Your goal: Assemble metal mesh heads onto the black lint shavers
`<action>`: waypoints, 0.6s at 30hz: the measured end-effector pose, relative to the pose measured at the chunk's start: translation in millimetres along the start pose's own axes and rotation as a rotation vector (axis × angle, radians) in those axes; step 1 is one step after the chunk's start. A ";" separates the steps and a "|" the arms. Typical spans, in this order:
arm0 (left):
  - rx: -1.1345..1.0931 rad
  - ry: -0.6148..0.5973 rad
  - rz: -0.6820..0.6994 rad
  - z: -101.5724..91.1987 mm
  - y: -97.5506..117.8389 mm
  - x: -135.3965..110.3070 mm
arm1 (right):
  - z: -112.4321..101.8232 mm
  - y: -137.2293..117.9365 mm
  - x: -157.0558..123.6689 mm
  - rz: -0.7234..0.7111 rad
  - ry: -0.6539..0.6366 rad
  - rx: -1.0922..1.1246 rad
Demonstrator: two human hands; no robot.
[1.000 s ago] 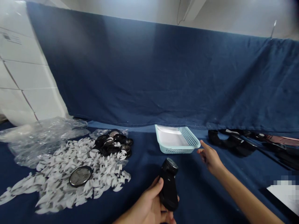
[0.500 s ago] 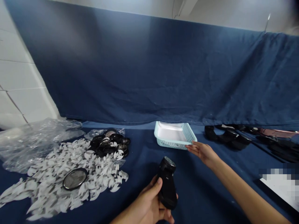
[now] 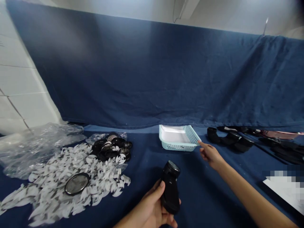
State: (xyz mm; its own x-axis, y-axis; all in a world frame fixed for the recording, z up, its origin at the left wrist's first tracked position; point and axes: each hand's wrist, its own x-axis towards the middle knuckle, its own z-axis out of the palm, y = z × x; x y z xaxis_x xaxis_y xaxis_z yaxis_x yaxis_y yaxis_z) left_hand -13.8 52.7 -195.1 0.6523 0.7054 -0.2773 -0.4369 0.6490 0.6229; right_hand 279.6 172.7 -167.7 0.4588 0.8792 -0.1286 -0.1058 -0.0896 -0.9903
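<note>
My left hand (image 3: 154, 205) is closed around a black handheld device (image 3: 170, 190) with a round, grey-faced head at its top end. The device stands tilted towards the back; its exact kind I cannot make out. Further back, my right hand (image 3: 211, 155) is at the near right corner of a light blue plastic basket (image 3: 179, 147). Its index finger points out and touches or almost touches the rim, while the other fingers bend loosely with nothing in them. White sheet material (image 3: 174, 134) lies inside the basket.
White curved pieces (image 3: 99, 177) heap up at the left, with a round black-rimmed disc (image 3: 77, 183) on top. Behind them are black round parts (image 3: 111, 145) and clear plastic film (image 3: 42, 145). Black curved parts (image 3: 235, 141) and a pink basket (image 3: 277, 134) lie right. A blue curtain (image 3: 152, 72) hangs behind.
My right hand has loosened from the basket's front rim and moved to its right corner. The basket appears slightly further right. My left hand still holds the black device.
</note>
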 end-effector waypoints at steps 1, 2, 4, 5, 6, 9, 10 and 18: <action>0.002 0.000 0.004 0.5 0.3 -0.2 | 0.5 -1.3 -1.5 -0.060 0.064 0.008; 0.003 -0.003 0.011 0.6 0.5 -0.2 | 1.1 -3.5 -4.1 -0.132 0.121 0.020; -0.002 -0.022 0.014 -0.2 0.8 0.1 | 4.1 -9.2 -13.8 -0.281 0.177 0.038; -0.008 -0.031 0.010 -1.0 0.9 0.4 | 7.0 -11.8 -21.6 -0.347 0.166 0.040; -0.017 -0.038 0.004 -1.9 1.0 0.7 | 11.3 -13.6 -31.4 -0.401 0.122 0.034; -0.055 -0.032 -0.026 -3.6 1.5 0.6 | 30.9 -9.9 -69.3 -0.475 -0.165 -0.030; -0.069 -0.023 -0.033 -3.4 1.8 0.1 | 38.4 -5.4 -82.6 -0.467 -0.299 -0.063; -0.102 -0.011 -0.072 4.2 4.8 -4.1 | 58.7 38.7 -117.8 -0.273 -0.795 -0.005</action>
State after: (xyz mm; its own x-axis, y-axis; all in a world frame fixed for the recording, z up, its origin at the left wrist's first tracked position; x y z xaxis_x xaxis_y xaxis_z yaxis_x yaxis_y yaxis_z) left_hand -15.9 51.8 -187.9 0.6905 0.6534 -0.3103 -0.4493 0.7236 0.5240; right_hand 169.7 93.1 -187.8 -0.2908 0.9380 0.1884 -0.0762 0.1735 -0.9819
